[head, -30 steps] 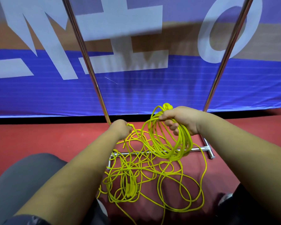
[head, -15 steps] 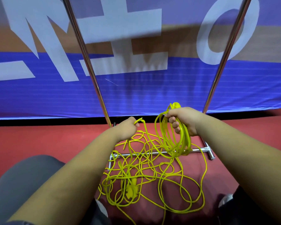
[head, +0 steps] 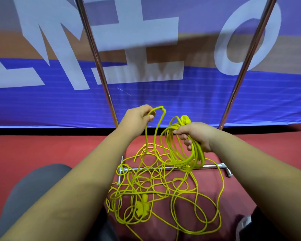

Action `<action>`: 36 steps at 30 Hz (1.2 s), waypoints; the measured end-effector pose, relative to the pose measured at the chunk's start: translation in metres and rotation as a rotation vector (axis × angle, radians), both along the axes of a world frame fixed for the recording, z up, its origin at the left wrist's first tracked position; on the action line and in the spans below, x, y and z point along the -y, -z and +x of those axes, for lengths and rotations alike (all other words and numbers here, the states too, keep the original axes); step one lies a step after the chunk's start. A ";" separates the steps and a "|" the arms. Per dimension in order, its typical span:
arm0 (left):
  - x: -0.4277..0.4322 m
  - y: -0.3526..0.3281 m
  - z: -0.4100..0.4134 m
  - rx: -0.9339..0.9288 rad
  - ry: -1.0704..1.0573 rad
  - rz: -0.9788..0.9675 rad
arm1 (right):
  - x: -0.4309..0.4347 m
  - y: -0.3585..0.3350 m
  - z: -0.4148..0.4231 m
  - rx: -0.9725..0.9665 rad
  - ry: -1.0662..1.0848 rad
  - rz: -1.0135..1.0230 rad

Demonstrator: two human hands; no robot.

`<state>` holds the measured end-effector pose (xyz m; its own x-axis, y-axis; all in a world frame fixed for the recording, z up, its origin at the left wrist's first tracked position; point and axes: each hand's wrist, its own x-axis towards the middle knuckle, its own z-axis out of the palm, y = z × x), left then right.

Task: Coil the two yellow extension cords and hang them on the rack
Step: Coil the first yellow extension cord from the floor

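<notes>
Blue banner (head: 163,105) w/ big white letters fills the top half, 9 thru 3 o'clock. Red floor (head: 42,150) lies below it. Rack (head: 94,54): two chrome uprights lean out toward 11 and 1 o'clock, and its base bar lies across the floor just under centre. Grey trouser leg (head: 33,188) at 8 o'clock, white shoe (head: 243,223) at 4.

Loose yellow cord tangle (head: 156,193) sprawls on the floor at 6 o'clock, draped over the base bar. Can't tell where one cord ends and the other starts. Coil (head: 199,156) of several loops hangs from the R hand (head: 196,136), just right of centre. R hand fingers are curled round the gathered loops, w/ a yellow plug end (head: 185,119) sticking up above the knuckles. L hand (head: 137,117), at centre, pinches a single strand that arches toward 3 o'clock and drops into the tangle. Hands are near each other, not touching. A plug block (head: 142,206) lies in the tangle at 6 o'clock.
</notes>
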<state>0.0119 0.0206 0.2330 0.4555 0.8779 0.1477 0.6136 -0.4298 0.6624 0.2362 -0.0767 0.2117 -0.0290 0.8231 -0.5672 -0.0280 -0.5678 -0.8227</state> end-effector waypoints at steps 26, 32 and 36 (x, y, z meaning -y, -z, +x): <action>0.016 -0.028 -0.012 0.425 0.561 -1.039 | 0.002 0.020 0.001 0.180 0.215 -0.024; 0.010 -0.020 0.000 0.396 0.334 -1.085 | 0.001 0.006 -0.013 -0.115 0.092 -0.040; -0.011 -0.004 -0.005 0.352 -0.040 -1.155 | 0.005 0.009 -0.029 -0.051 0.054 -0.113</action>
<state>0.0070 0.0311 0.2372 0.5175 0.5867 -0.6229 0.3220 0.5409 0.7770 0.2076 -0.0818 0.2022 -0.0173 0.7552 -0.6552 -0.1013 -0.6533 -0.7503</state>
